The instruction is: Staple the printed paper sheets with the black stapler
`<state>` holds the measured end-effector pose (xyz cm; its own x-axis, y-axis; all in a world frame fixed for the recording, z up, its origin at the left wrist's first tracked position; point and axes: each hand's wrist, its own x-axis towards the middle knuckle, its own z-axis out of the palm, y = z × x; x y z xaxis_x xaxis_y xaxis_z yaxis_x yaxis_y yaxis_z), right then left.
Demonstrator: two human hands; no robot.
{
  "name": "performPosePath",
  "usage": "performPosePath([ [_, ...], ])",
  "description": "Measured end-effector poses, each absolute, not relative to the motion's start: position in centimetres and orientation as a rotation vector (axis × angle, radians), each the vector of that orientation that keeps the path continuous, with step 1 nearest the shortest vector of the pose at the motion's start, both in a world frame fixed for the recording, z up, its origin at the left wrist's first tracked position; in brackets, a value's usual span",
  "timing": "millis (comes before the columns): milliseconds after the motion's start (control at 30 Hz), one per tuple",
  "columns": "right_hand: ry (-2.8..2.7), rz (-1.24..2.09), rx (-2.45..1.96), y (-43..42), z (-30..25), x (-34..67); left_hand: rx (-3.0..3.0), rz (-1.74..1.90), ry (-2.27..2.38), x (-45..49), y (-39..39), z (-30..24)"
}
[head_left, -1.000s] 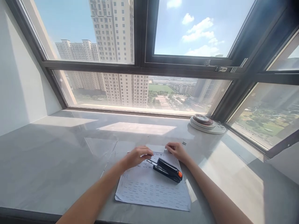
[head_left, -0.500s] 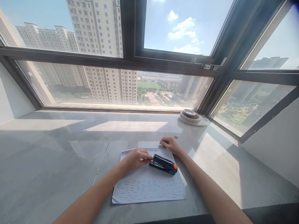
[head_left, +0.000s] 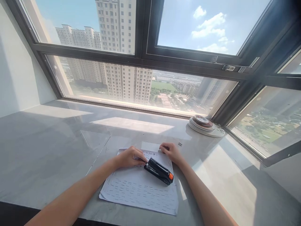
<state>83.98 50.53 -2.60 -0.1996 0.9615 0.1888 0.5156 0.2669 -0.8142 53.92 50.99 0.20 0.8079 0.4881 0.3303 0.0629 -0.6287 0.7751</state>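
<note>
A black stapler with an orange button at its rear lies aslant on a stack of white paper covered in short dark marks. At the stapler's front end, the fingers of my left hand are pinched together, touching its nose; whether a small piece is also between them I cannot tell. My right hand rests by the stack's far right corner, fingers curled in. Anything inside that curl is hidden. Just beyond it, two small dark strips, like staple strips, lie on the grey ledge.
A pile of round plate-like discs stands in the far right corner by the window frame. The ledge's front edge drops off to dark at the lower left. Sunlit patches cross the surface.
The camera view has tilted and turned, so everything sits differently in the picture. Both hands keep their places, the left at the stapler's nose, the right at the paper's corner.
</note>
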Motion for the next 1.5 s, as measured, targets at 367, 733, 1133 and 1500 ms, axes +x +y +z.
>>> performPosePath([
  [367,-1.825,0.801,-1.347,50.5,-2.6,84.1,2.171,0.628,0.403,51.0,52.5,0.2],
  [733,-1.755,0.745,-1.343,50.6,-2.7,83.1,2.130,0.723,0.434,51.4,53.0,-1.3],
  [1133,-1.795,0.537,-1.439,40.9,-3.3,78.9,2.048,0.753,0.468,52.0,52.9,-2.6],
  [1500,-1.566,0.520,-1.415,43.3,-8.9,78.3,2.061,0.662,0.612,52.6,53.5,-4.5],
])
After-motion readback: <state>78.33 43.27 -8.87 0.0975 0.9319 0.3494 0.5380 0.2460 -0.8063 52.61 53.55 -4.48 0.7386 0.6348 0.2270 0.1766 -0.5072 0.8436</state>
